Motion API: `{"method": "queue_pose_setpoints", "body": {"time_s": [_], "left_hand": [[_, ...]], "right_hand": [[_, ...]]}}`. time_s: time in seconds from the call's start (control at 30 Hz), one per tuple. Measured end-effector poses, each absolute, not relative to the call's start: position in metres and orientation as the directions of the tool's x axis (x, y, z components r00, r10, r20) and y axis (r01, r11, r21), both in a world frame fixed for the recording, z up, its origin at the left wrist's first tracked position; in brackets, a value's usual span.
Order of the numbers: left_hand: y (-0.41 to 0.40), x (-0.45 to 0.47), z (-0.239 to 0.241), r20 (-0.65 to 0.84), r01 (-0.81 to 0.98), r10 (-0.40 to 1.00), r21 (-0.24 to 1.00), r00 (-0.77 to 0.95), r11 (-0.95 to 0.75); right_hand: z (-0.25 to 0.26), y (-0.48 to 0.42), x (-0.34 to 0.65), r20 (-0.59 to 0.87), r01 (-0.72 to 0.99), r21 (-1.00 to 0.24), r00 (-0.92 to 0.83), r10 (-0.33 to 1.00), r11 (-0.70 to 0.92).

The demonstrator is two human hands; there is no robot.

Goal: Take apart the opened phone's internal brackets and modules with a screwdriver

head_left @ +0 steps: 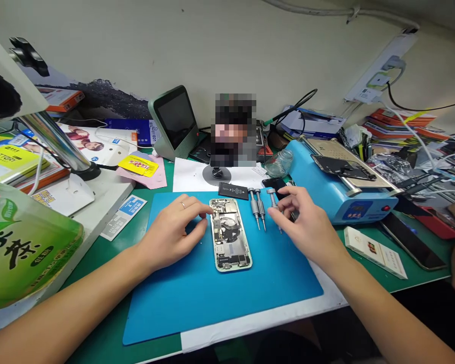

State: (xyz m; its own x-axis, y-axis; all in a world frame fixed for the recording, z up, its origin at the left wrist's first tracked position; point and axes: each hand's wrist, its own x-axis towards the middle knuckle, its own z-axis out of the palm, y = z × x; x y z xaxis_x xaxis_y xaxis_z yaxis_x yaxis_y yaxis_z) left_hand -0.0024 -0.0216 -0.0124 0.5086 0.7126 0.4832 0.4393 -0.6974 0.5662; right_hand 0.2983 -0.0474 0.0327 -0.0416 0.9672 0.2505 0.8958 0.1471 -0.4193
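In my head view, an opened phone [231,235] lies on a blue mat [189,303] between my hands. My left hand [176,230], loosely curled with fingers parted, has its index fingertip at the phone's upper left edge; my right hand [307,217], partly curled, is at a screwdriver [271,196], grip unclear. A blue box [146,133] reads "LCD".

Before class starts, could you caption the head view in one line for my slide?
Left hand at an opened phone on a blue mat; right hand by a grey screwdriver.
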Motion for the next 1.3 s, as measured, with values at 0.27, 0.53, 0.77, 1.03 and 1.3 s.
{"method": "queue_pose_setpoints", "body": {"time_s": [0.27, 0.53, 0.77, 1.03, 1.3], "left_hand": [[-0.02, -0.002, -0.011, 0.481, 0.426, 0.709, 0.574, 0.516, -0.7], [-0.021, -0.002, -0.01, 0.463, 0.436, 0.721, 0.583, 0.516, -0.686], [-0.02, -0.004, -0.013, 0.445, 0.435, 0.735, 0.604, 0.512, -0.668], [-0.021, -0.004, -0.011, 0.449, 0.433, 0.722, 0.589, 0.526, -0.682], [-0.021, -0.004, -0.013, 0.464, 0.429, 0.711, 0.577, 0.528, -0.695]], "right_hand": [[0.035, -0.012, 0.293, 0.121, 0.954, -0.249, -0.143, 0.982, 0.169], [0.039, 0.011, 0.268, 0.059, 0.982, -0.149, -0.107, 0.992, 0.115], [0.046, 0.0, 0.272, 0.094, 0.944, -0.322, -0.047, 0.994, 0.075], [0.034, -0.057, 0.274, 0.509, 0.753, -0.472, -0.191, 0.839, 0.457], [0.032, -0.065, 0.273, 0.667, 0.712, -0.295, -0.324, 0.671, 0.637]]}}
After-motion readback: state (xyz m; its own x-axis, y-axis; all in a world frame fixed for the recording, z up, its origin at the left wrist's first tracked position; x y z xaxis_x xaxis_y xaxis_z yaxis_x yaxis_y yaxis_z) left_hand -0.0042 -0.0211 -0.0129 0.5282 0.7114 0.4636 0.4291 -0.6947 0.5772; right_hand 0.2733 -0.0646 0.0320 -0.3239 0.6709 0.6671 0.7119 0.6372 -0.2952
